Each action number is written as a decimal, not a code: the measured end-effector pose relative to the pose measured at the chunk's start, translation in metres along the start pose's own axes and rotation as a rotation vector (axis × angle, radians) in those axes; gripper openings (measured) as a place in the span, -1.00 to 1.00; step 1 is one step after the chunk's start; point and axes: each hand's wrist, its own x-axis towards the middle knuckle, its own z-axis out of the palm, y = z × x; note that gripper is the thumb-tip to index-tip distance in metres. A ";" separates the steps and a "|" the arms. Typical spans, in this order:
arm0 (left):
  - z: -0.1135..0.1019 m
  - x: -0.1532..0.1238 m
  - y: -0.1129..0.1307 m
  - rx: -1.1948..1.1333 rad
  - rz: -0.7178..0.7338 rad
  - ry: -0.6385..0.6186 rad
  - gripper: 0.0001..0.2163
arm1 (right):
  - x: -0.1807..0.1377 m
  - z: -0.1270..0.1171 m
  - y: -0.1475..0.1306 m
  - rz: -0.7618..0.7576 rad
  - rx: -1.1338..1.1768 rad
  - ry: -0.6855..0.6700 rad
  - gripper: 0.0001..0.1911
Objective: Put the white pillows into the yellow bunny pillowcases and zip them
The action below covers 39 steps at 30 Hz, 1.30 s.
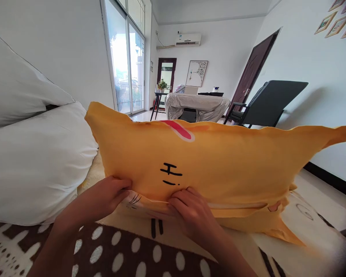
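A yellow-orange pillow (225,161) stands on its long side across the middle of the view, printed with black marks that read "Hi" and a red-pink shape at its top. Its case has a flap or open fold along the lower side, where a paler printed cloth shows. My left hand (115,192) pinches the lower left part of this fold. Further right, my right hand (187,207) grips the same edge below the black print, its fingertips curled into the cloth. The pillow's far side is hidden.
Two white cushions (34,165) are stacked at the left. Under the pillow lies a brown, white-spotted blanket (127,250) with cream parts. Beyond are a covered table (196,105), a dark reclining chair (273,102) and a glass sliding door (127,65).
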 end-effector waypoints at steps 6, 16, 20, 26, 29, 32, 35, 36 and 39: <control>0.000 0.000 -0.001 -0.049 0.061 0.028 -0.69 | -0.001 -0.004 0.000 0.048 -0.019 -0.015 -0.75; 0.002 0.015 -0.006 0.001 0.087 0.085 -0.59 | 0.001 0.001 0.013 0.096 -0.028 0.038 -0.83; 0.006 0.030 -0.015 0.040 0.128 0.143 -0.57 | -0.005 -0.010 0.038 0.194 -0.112 -0.025 -0.89; 0.014 0.047 -0.026 0.062 0.137 0.251 -0.58 | -0.028 -0.031 0.091 0.404 -0.191 -0.112 -0.84; 0.015 0.050 -0.029 0.061 0.143 0.274 -0.58 | -0.038 -0.035 0.110 0.503 -0.222 -0.086 -0.79; 0.015 0.050 -0.031 0.064 0.167 0.283 -0.58 | -0.041 -0.037 0.117 0.541 -0.213 -0.029 -0.73; 0.016 0.050 -0.031 0.061 0.174 0.289 -0.57 | -0.039 -0.037 0.115 0.533 -0.217 0.030 -0.73; 0.016 0.050 -0.031 0.056 0.173 0.291 -0.56 | -0.039 -0.037 0.114 0.522 -0.217 0.044 -0.73; 0.015 0.051 -0.029 0.041 0.187 0.304 -0.54 | -0.036 -0.037 0.109 0.507 -0.195 0.076 -0.74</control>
